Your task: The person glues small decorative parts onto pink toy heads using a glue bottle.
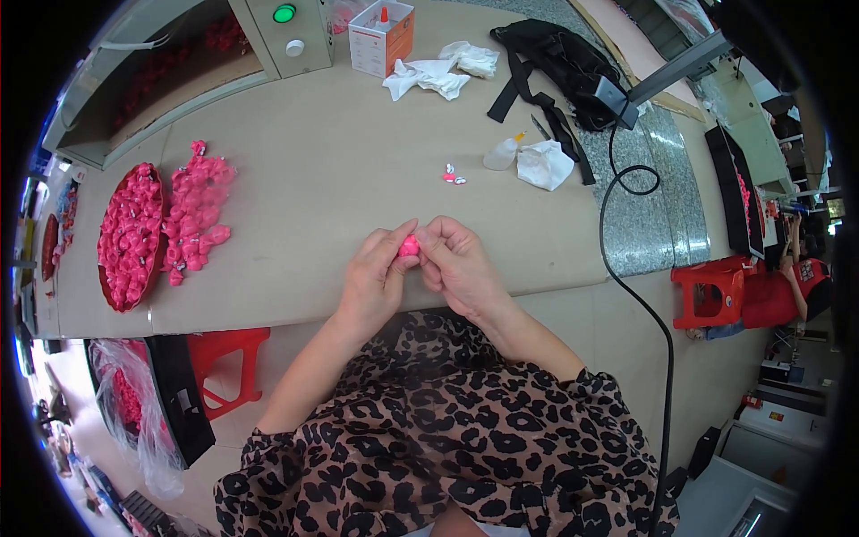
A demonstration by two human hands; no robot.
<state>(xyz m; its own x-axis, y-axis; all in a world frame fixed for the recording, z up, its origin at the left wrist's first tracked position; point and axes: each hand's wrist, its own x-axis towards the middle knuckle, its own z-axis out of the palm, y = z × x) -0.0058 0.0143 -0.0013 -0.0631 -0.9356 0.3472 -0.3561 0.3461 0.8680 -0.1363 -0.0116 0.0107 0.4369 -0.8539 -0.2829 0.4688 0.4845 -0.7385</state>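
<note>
Near the front edge of the table, a small rounded bright pink piece [409, 246] sits between my two hands. My left hand [374, 268] pinches it with thumb and fingertips. From the other side, my right hand [458, 261] is closed, its thumb and forefinger pressed against the piece's right edge; whether a smaller part is hidden in them, I cannot make out. Beyond my hands lie a few tiny pink and white-silver bits [454, 175]. To the left are a loose heap of similar pink pieces [199, 201] and a red oval tray [162, 246] filled with more.
Farther right stand a small translucent bottle [500, 156] and a crumpled white tissue [544, 166]. At the back are an orange-white box [383, 40], more tissues [429, 79], and a black bag [559, 63]. A black cable [626, 285] hangs at right. A red stool [228, 367] stands below left.
</note>
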